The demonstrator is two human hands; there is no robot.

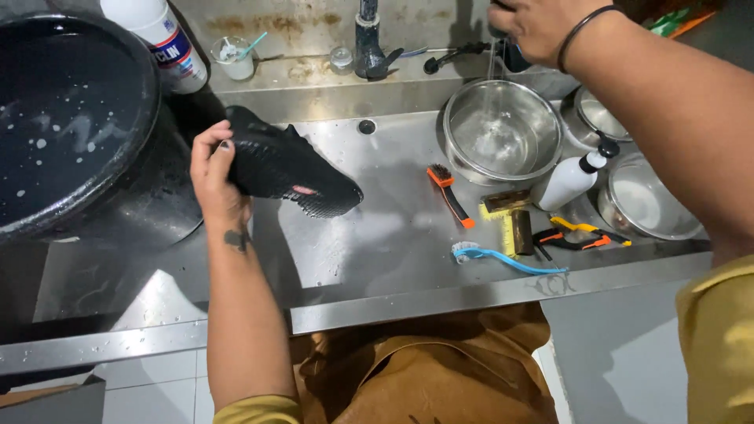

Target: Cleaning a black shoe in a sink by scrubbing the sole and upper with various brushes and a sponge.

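Over the steel sink point(377, 235), left hand point(216, 177) grips black shoe point(287, 165); right hand point(542, 27) clasps something unclear.

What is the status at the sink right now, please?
Left hand grips black shoe over steel counter. Right hand raised, water falling into steel bowl. Brushes lie alongside, clear of shoe.

Single head cam, steep downward look, close over steel sink counter point(393, 235).

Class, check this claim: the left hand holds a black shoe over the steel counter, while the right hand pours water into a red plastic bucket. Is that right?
Not quite. In the head view the right hand pours water into a steel bowl, not a red plastic bucket. The left hand does hold the black shoe over the steel counter.
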